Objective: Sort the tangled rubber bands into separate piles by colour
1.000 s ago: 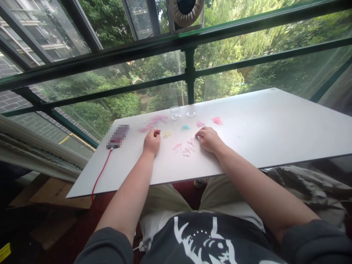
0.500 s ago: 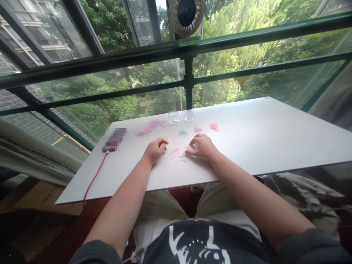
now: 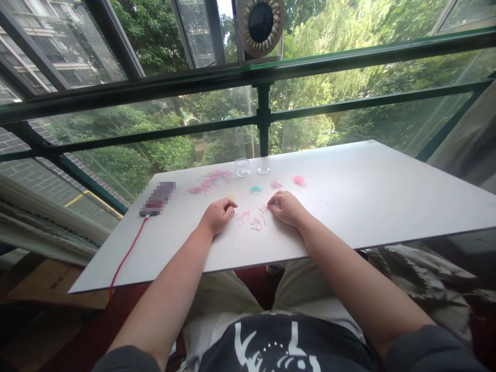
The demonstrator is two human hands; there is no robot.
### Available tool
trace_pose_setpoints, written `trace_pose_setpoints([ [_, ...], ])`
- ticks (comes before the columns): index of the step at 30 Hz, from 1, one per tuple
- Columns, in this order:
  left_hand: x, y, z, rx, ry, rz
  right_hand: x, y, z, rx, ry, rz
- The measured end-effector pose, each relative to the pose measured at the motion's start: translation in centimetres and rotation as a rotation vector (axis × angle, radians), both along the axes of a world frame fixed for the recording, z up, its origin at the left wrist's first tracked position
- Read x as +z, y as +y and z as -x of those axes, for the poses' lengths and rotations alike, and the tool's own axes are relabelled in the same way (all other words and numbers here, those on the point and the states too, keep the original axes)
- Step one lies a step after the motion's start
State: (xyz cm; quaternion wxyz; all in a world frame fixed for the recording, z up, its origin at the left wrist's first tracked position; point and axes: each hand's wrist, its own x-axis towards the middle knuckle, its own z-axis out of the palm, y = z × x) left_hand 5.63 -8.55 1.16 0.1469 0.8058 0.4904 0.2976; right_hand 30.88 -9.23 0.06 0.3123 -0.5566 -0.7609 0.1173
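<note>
My left hand rests on the white table with its fingers curled together; what they hold, if anything, is too small to see. Just beyond it lies a small yellow pile. To its right, thin pink loops and more pink loops are spread between the hands. My right hand has its thumb and fingertips together at the right edge of these loops. Farther back sit a teal pile, a pink-purple pile and a bright pink pile.
A long mixed pink and purple heap lies at the back left. Two clear round containers stand near the back edge. A blurred phone with a red cable is on the left.
My right hand's fingertips have drawn together and moved slightly away from the near pink loops, which now show more fully. My left hand has barely moved. The view has shifted a little.
</note>
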Motion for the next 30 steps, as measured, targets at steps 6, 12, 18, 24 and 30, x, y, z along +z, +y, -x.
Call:
trace_pose_setpoints([
  [6, -0.2, -0.2, -1.6, -0.195, 0.12, -0.144, 0.0, 0.1, 0.2, -0.006, -0.024, -0.012],
  [12, -0.1, -0.1, -1.5, -0.169, 0.089, -0.129, 0.4, -0.5, 0.0, 0.095, 0.067, -0.007],
  [18, 0.0, -0.3, -1.4, -0.162, 0.07, -0.097, 1.3, -1.6, 0.3, 0.345, 0.04, 0.083],
  [24, 0.0, -0.3, -1.3, -0.186, 0.094, -0.141, 1.3, -1.6, 0.8, 0.354, -0.01, 0.062],
  [30, 0.3, -0.7, -1.5, -0.264, 0.123, -0.194, 1.1, -1.5, 0.7, 0.316, 0.013, 0.063],
])
